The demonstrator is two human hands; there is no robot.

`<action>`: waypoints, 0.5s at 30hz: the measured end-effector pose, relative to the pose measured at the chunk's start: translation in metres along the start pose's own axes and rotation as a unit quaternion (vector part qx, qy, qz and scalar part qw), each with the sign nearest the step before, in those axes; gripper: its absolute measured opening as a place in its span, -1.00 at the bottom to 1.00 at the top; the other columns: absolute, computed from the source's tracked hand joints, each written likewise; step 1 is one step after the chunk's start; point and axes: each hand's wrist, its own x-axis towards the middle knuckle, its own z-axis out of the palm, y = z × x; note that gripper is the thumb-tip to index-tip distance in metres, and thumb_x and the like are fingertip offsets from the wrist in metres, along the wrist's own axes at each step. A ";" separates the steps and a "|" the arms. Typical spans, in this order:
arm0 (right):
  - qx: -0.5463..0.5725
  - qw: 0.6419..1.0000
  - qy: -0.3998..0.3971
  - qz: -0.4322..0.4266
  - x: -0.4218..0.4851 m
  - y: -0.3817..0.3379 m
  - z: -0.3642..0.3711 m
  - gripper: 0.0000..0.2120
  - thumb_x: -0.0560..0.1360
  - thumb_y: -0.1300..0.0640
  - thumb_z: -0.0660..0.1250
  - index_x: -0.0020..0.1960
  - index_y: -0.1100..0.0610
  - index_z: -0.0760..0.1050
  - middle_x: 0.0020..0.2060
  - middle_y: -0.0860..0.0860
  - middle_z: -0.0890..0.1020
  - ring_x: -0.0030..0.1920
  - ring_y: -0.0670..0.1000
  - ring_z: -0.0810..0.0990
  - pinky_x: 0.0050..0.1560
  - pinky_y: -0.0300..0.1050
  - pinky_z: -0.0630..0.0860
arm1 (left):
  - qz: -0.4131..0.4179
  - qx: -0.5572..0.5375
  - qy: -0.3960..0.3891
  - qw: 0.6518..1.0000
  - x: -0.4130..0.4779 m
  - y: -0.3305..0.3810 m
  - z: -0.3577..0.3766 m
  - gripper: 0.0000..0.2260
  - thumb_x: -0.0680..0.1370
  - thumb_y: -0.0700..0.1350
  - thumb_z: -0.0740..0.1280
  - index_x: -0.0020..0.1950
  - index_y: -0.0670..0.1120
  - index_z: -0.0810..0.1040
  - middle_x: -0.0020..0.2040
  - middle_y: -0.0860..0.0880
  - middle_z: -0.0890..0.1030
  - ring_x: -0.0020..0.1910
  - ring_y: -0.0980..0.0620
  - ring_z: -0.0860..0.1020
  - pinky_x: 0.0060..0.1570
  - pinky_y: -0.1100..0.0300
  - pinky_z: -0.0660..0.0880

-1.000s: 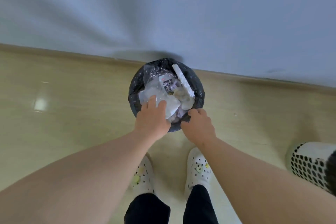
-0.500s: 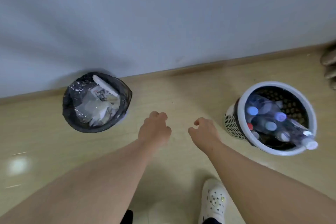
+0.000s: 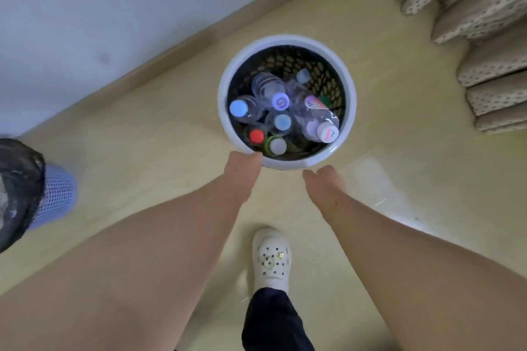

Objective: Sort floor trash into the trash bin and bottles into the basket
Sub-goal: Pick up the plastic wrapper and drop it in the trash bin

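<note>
Directly at twelve o'clock from both hands stood the basket [image 3: 288, 40], upright on the floor [image 3: 142, 137], bottles [image 3: 271, 91] packed caps-up inside. The left hand [image 3: 242, 168], the nearer, touched the rim at seven o'clock; any grip could not be told. The right hand [image 3: 323, 182] hung just short, empty, fingers loose. The trash bin [image 3: 17, 194] lay well apart at nine o'clock, stacked panels [image 3: 470, 8] at two; nothing stood between.

A pale floor [image 3: 142, 151] meets a grey wall [image 3: 85, 8] along a baseboard [image 3: 182, 45]. Dotted beige curtain [image 3: 470, 8] folds hang far right. Near centre, a white clog [image 3: 272, 259] shows below a dark trouser leg [image 3: 273, 319].
</note>
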 end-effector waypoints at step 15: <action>0.353 0.923 -0.081 0.134 0.028 -0.023 0.041 -0.73 0.60 0.20 0.12 0.28 0.16 0.36 -0.03 0.12 0.54 0.12 0.13 0.61 -0.07 -0.09 0.48 | -0.032 -0.173 0.033 0.984 0.040 0.003 -0.010 -0.70 0.55 -0.28 0.23 0.29 -0.23 0.41 0.04 -0.20 0.52 -0.06 -0.13 0.53 -0.32 0.12 0.54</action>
